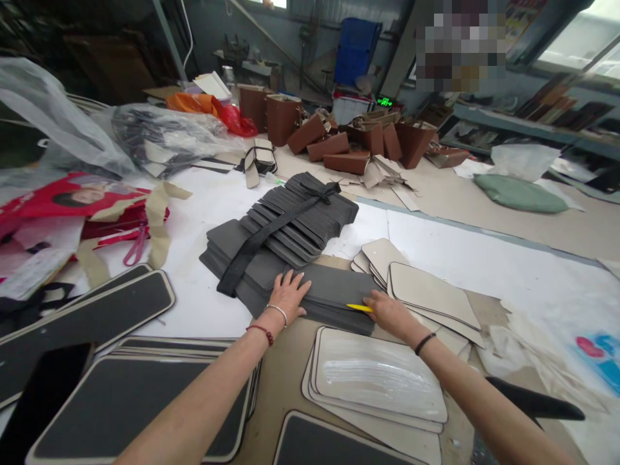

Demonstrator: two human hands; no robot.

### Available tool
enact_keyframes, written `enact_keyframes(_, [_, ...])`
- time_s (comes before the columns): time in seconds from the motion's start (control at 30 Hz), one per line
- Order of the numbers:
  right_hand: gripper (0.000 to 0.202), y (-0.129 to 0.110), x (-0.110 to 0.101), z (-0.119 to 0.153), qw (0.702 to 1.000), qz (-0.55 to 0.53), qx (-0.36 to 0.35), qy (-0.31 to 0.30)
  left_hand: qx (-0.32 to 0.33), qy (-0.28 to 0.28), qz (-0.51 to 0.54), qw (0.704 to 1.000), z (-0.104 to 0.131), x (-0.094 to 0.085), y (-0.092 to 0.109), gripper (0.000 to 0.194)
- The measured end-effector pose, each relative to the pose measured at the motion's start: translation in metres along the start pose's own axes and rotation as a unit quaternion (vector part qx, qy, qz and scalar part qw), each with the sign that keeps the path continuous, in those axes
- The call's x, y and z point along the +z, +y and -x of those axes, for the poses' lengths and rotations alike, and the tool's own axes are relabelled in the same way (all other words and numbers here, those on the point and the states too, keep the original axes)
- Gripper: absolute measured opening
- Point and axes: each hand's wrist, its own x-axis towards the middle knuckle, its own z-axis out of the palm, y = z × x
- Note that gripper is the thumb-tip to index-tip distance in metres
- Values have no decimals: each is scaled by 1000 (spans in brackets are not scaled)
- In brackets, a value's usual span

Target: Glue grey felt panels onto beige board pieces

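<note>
My left hand lies on a stack of dark grey panels, its fingers spread. My right hand is closed around a slim yellow pointed tool at the right end of these panels; the tool's other end is hidden in the fist. Just beyond, a fanned bundle of dark grey pieces is tied with a black strap. Cream rounded panels lie to the right of my right hand. Nearer me, another cream stack has a wet-looking white smear on top.
Large dark panels with pale edges lie at the front left, beside a black phone-like slab. Brown boxes crowd the back of the table. Plastic wrapping and a red printed bag lie left; a green pouch lies right.
</note>
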Motion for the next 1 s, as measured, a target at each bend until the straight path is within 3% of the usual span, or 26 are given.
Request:
enact_keyframes(0.17, [24, -13, -7, -5, 998, 59, -28, 23, 5, 10, 20, 1000, -7, 0, 1, 65])
enact_keyframes(0.33, [18, 0, -12, -5, 1000, -9, 0, 2, -4, 9, 35, 999, -15, -6, 0, 46])
enact_keyframes(0.6, [41, 0, -6, -22, 999, -37, 40, -4, 28, -39, 22, 999, -33, -16, -14, 49])
enact_keyframes(0.77, [28, -4, -10, -28, 1000, -14, 22, -12, 44, -72, 14, 996, -39, -23, -19, 51])
enact_keyframes(1.0, [18, -7, -14, -27, 999, 44, -13, 1, 41, -58, 6, 997, -38, -23, -17, 47])
